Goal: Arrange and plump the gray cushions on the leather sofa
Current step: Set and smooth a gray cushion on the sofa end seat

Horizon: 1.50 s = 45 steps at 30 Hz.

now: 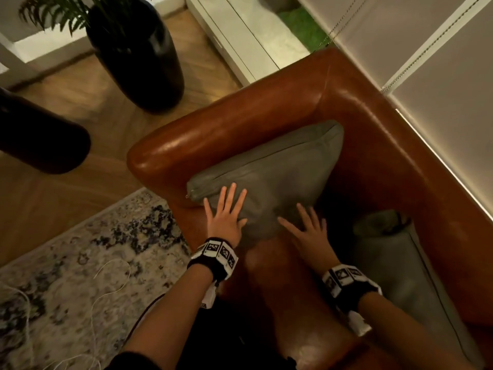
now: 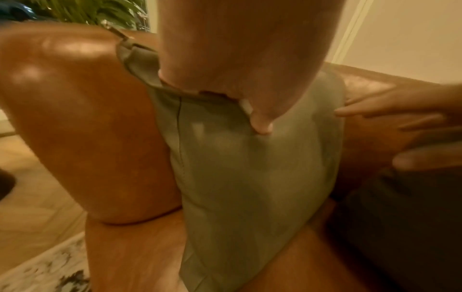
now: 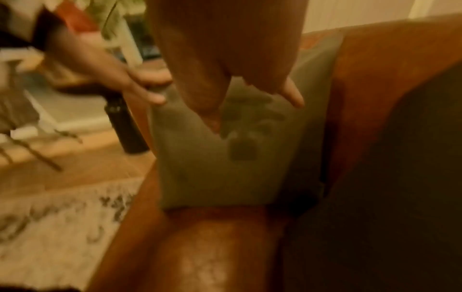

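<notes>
A gray cushion (image 1: 277,172) stands in the corner of the brown leather sofa (image 1: 240,121), leaning against the armrest, zipper edge on top. My left hand (image 1: 226,212) lies flat on its near left face with fingers spread. My right hand (image 1: 306,225) is spread open at the cushion's lower right corner. In the left wrist view the cushion (image 2: 237,168) fills the middle, my left hand (image 2: 240,65) pressing on it and the right hand (image 2: 400,118) at its side. The right wrist view is blurred; the cushion (image 3: 250,158) and my right hand (image 3: 230,69) show. A second gray cushion (image 1: 400,276) lies further right along the backrest.
A tall black planter (image 1: 138,54) with a green plant stands on the wood floor beside the armrest. A patterned rug (image 1: 80,263) with a thin white cable lies in front of the sofa. White blinds (image 1: 426,62) hang behind the sofa, and a white low cabinet (image 1: 240,36) stands beyond it.
</notes>
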Tool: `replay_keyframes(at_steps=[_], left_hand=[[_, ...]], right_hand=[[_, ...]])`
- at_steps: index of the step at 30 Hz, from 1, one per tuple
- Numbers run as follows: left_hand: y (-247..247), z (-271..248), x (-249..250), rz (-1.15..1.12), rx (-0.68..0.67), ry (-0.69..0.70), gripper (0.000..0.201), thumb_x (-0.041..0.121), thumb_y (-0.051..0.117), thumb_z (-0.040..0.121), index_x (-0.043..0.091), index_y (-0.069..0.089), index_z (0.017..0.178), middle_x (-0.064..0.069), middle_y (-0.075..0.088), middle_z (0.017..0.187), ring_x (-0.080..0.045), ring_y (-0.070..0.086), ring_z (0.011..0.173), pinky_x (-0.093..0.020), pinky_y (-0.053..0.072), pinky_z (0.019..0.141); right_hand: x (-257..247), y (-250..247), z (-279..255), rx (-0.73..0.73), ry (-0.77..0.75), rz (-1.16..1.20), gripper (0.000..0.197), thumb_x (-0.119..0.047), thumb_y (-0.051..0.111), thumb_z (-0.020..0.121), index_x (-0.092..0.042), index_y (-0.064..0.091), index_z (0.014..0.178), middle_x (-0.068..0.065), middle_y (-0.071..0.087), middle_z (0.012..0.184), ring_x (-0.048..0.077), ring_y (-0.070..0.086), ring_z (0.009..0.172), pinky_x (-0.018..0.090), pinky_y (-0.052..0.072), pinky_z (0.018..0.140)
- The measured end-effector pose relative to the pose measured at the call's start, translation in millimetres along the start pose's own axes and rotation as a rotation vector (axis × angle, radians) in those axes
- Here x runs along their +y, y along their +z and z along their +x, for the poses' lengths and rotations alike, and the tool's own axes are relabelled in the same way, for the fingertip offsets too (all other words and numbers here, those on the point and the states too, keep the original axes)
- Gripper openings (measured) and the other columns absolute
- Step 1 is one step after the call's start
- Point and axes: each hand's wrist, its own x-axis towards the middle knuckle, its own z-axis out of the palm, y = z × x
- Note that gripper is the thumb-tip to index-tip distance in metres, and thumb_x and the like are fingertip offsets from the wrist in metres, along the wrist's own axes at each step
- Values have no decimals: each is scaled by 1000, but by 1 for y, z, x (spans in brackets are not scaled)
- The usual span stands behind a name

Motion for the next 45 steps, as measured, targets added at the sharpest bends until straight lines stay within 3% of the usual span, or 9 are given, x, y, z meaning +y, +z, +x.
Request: replay_keyframes(at_steps=[3,7,12,19,22,26,34,40,45], left_hand=[[1,0,8,24,66,-27,71,41,34,97,35,-21,142,2,-24,154,-23,-14,146,-65,-6,111],[-11,5,14,28,278,-29,74,61,30,89,24,9,149,-13,5,158,-30,-1,146,-63,-8,110],[-47,72,18,31,137,-12,103,74,40,77,18,-10,148,-19,-11,157,-35,-12,145,-61,-9,111],[-69,120,34,-148,17,-127,90,50,74,66,18,30,138,-3,41,131,-23,39,124,-55,28,102],[-60,104,42,-163,54,-115,70,45,73,70,20,39,126,2,45,123,-21,41,118,-53,29,100],[-49,72,41,-145,123,-109,62,45,70,72,22,41,122,4,47,120,-20,42,116,-51,28,96],[-42,27,19,26,161,-82,76,59,79,50,24,52,111,1,56,99,-22,55,91,-46,41,79],[-39,-6,-30,-100,175,-277,62,65,40,85,34,35,139,-5,45,140,-28,41,132,-71,21,99],[-33,-39,-81,-920,133,-761,70,66,40,85,4,51,116,-13,55,117,-32,50,111,-43,41,96]], right_hand=[[15,5,35,-167,15,17,88,-22,53,91,-61,-12,135,8,-40,148,46,-28,136,72,6,105],[-11,12,98,-68,61,134,92,-22,54,91,-66,-18,126,5,-44,145,46,-32,134,76,18,102],[2,22,93,-11,-40,164,92,-18,52,92,-66,-18,127,-2,-49,141,43,-35,133,72,13,104],[70,-20,89,133,-376,-2,48,-45,44,89,-40,31,136,2,17,153,40,27,132,63,40,98],[75,-82,118,319,-250,-22,80,-64,58,73,-30,26,139,8,24,147,32,26,136,66,32,99],[44,-144,171,-123,-271,-444,138,-63,78,46,-34,-11,147,4,-3,159,25,-10,146,73,-4,102],[-8,-124,158,-286,-425,-634,68,-43,59,85,-25,27,142,2,47,138,24,49,123,40,34,99],[31,-107,125,-151,-183,-251,100,-70,57,69,-43,-1,146,-6,4,159,25,-10,146,70,-10,103],[96,-139,116,244,530,393,67,-62,39,88,-14,42,135,24,38,140,42,34,131,54,26,108]])
